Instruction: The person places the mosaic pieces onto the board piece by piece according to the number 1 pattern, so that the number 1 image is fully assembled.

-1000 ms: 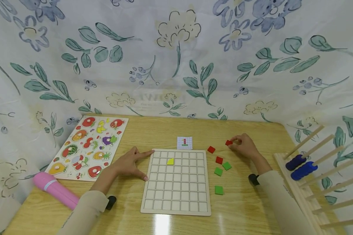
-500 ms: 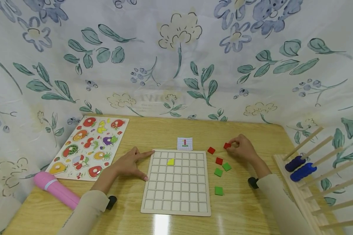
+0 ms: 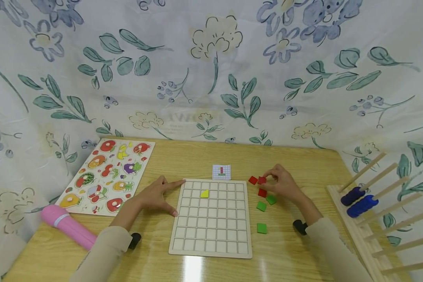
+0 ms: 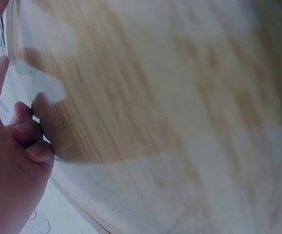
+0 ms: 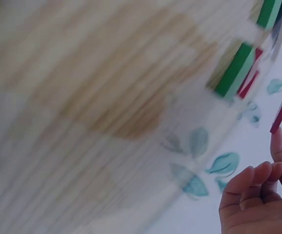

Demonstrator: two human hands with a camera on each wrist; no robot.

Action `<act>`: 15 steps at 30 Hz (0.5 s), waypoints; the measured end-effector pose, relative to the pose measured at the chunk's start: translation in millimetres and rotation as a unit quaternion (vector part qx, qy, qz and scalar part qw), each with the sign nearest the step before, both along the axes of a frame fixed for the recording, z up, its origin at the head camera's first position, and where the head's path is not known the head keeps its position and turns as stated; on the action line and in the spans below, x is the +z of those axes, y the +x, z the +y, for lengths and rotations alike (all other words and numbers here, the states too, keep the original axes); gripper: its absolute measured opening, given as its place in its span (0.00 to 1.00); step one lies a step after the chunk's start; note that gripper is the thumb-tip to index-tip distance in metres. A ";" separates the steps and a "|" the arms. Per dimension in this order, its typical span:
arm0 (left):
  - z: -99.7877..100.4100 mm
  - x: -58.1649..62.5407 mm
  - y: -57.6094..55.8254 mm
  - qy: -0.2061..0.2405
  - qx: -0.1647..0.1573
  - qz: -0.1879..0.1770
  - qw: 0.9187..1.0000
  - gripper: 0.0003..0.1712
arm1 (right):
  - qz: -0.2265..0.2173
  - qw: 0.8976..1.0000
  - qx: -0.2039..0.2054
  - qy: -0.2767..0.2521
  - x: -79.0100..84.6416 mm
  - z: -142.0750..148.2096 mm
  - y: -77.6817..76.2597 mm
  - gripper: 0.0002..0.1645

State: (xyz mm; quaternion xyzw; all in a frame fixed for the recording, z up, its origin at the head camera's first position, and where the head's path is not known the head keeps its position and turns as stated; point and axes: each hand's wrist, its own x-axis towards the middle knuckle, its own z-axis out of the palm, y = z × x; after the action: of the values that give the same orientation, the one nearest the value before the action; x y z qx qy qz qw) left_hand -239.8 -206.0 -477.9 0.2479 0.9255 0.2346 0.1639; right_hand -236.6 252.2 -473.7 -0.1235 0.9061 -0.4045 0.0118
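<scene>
My left hand [image 3: 156, 196] steadies the wooden grid board [image 3: 211, 256], its index fingertip at the top-left corner and its thumb against the left edge. A yellow piece with one slanted corner [image 3: 205, 194] sits in a cell near the board's top. Between thumb and index finger, my right hand [image 3: 284, 184] pinches a red square tile [image 5: 280, 112], which stands clear of the table in the right wrist view. Close by lie two red tiles [image 3: 262, 192] and several green tiles [image 3: 261, 228]. The left wrist view shows the left hand [image 4: 14, 165] with its other fingers curled in.
A small pattern card [image 3: 221, 172] lies just beyond the board. At left are a fruit peg puzzle [image 3: 107, 176] and a pink rod-shaped object [image 3: 70, 227]. A wooden rack with pegs [image 3: 359, 231] and blue beads [image 3: 362, 205] stands at right. Flowered cloth [image 3: 211, 78] hangs behind.
My right hand has picked the red tile up and carried it left, over beside the other red tiles. The left hand has stayed at the board's edge.
</scene>
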 end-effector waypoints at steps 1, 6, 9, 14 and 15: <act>-0.2 0.0 -0.1 -0.001 0.001 0.000 1.000 0.65 | 0.000 1.000 0.005 -0.004 0.9 -2.9 1.6 0.13; 0.3 2.3 -0.1 -0.002 0.004 -0.006 1.000 0.65 | -0.002 0.999 0.030 -0.020 6.1 -18.0 9.0 0.13; 1.5 3.5 0.1 0.004 0.003 -0.008 1.000 0.65 | 0.000 0.999 0.043 -0.021 9.7 -26.2 12.5 0.13; 1.2 3.4 1.0 0.008 0.001 -0.007 1.000 0.64 | 0.001 0.998 0.056 -0.028 12.8 -38.2 15.6 0.12; 0.8 3.3 1.1 0.008 0.002 -0.007 1.000 0.64 | 0.000 0.998 0.059 -0.031 12.9 -40.6 15.8 0.12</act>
State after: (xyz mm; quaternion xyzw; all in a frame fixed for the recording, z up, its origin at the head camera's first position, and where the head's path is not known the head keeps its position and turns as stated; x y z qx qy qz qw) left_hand -238.7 -205.2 -474.6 0.2456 0.9230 0.2439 0.1682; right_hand -220.8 211.6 -460.9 -0.1768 0.8841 -0.4314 0.0321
